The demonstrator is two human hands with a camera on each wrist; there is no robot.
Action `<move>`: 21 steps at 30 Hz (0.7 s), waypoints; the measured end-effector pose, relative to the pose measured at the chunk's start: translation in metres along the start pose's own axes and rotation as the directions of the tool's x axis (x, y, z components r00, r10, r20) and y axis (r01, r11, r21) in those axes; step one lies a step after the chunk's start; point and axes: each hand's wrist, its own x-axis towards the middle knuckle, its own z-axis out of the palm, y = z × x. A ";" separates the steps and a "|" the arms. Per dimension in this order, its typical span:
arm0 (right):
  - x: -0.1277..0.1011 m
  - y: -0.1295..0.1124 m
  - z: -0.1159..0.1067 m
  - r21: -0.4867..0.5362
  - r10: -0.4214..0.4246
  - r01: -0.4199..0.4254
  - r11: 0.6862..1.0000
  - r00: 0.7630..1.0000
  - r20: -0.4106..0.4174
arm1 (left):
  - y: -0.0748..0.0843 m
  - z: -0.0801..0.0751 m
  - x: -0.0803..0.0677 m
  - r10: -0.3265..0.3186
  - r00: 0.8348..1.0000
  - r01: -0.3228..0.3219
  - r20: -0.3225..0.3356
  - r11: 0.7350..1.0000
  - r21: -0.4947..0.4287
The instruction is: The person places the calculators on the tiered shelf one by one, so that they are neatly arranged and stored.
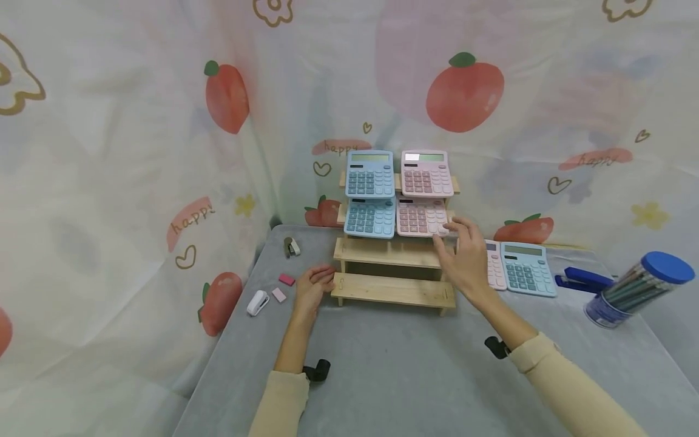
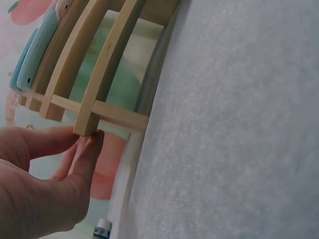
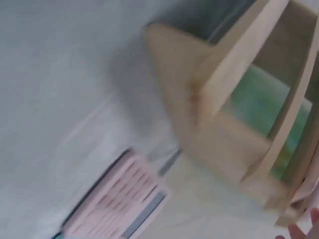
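A stepped wooden rack stands on the table, with two blue calculators on its upper left and two pink calculators on its upper right. The left hand is at the left end of the lowest step; in the left wrist view its thumb and fingers pinch the plank's end. The right hand is at the lower pink calculator, fingers apart and slightly bent, fingertips right at its lower right corner. In the right wrist view only a few fingertips show, beside the rack.
Right of the rack lie a pink calculator and a blue one, a blue stapler and a tub of pencils. At left are a white stapler, a dark-and-white stapler and two pink erasers.
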 end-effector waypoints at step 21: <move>-0.048 0.134 -0.111 -0.387 0.464 -0.322 0.864 0.807 0.365 | -0.001 -0.002 0.001 0.001 1.000 -0.001 0.008 1.000 0.006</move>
